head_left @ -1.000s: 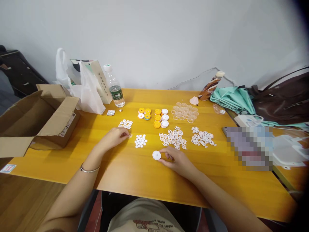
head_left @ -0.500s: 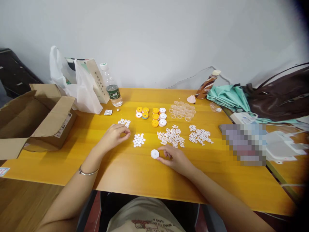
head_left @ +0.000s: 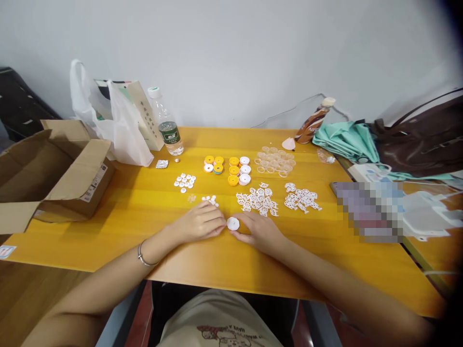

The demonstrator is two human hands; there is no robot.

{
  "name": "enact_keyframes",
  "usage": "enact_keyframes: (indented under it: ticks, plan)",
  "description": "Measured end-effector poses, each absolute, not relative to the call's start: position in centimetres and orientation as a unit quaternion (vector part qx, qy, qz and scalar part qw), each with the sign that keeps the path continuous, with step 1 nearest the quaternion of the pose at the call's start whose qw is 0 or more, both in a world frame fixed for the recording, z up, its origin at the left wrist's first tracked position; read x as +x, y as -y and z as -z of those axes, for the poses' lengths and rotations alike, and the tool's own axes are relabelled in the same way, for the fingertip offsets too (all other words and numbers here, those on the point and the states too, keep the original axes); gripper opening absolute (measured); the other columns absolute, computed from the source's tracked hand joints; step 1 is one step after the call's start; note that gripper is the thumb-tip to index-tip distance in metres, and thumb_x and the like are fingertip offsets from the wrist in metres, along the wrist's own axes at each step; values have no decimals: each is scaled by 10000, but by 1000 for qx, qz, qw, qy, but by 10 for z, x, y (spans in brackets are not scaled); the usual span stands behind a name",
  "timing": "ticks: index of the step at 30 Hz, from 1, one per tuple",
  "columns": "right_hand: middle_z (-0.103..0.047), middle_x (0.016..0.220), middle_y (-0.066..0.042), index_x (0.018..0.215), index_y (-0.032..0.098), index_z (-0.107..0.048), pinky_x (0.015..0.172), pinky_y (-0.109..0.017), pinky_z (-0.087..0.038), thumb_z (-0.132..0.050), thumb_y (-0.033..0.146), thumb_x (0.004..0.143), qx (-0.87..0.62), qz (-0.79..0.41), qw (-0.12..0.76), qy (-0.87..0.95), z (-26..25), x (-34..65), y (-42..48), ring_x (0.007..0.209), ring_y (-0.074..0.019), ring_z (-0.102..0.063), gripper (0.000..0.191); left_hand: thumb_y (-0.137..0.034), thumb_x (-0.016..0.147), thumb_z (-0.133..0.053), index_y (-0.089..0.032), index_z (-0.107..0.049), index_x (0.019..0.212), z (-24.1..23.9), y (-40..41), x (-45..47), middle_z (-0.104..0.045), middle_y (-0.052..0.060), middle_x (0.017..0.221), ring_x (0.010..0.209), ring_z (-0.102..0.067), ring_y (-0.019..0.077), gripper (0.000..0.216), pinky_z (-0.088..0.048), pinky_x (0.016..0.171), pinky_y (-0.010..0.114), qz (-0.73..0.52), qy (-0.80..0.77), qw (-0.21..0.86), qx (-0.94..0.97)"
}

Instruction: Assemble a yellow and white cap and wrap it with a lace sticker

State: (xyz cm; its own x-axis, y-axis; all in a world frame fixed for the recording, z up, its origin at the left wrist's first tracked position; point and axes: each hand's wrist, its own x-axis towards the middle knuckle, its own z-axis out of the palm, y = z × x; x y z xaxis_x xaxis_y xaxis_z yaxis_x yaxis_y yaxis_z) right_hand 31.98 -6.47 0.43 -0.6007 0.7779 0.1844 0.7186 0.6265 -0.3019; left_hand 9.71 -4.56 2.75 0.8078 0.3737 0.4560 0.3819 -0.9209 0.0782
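Observation:
A white, scalloped round piece [head_left: 233, 223] is pinched at its right edge between the thumb and fingers of my right hand [head_left: 262, 232], low over the table. My left hand [head_left: 202, 221] is just left of it, fingertips drawn together at the piece's left edge; whatever they hold, if anything, is hidden. Small white round pieces [head_left: 210, 199] show partly behind my left hand. Farther back lies a group of small white caps [head_left: 185, 181], with tiny clear bits [head_left: 191, 198] in front of them. White openwork cutouts [head_left: 257, 200] lie behind my right hand, and a second pile of cutouts [head_left: 303, 198] is to their right.
Yellow and white spool-like rings [head_left: 234, 170] and clear rings [head_left: 277, 161] sit mid-table. A cardboard box [head_left: 72, 193], plastic bag [head_left: 126, 140] and water bottle [head_left: 170, 132] stand left. To the right are a brown bottle [head_left: 313, 123], green umbrella [head_left: 345, 140] and dark bag [head_left: 415, 140].
My left hand has moved right and nearer to me, from beside the small white caps to the round piece. My right hand still holds that piece in about the same place.

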Motion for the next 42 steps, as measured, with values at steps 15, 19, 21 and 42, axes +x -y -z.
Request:
enact_keyframes:
  ticks: [15,19,21,42]
  plan:
    - [-484,624,6,804,204,-565,522,-235,-386,-501,218,798,-422,-286,339,791,-3,323,68,555,-114,-458,66,-148,856,-497,-186,-571,964,-15,40,103,-686,38,858,819,-610,137,136,-413,718,303,294,113,90,-945]
    - [-480,599,20,732,190,-564,487,-229,-351,-520,270,787,-428,-459,346,698,-6,316,71,516,-98,-421,106,-137,864,-458,-186,-598,953,-19,43,103,-698,37,877,795,-627,131,172,-424,698,300,309,79,134,-938]
    - [-501,610,22,720,184,-558,509,-233,-363,-544,326,776,-418,-542,346,641,-8,313,73,529,-96,-431,153,-140,854,-462,-180,-614,922,-22,44,104,-702,30,872,787,-631,126,171,-429,683,291,312,59,166,-934]
    - [-537,617,31,680,184,-592,620,-244,-411,-621,379,727,-413,-631,349,556,-19,315,69,588,-95,-481,203,-247,786,-625,-197,-576,984,-17,46,114,-671,11,825,761,-591,115,210,-420,706,272,360,225,-71,-903]
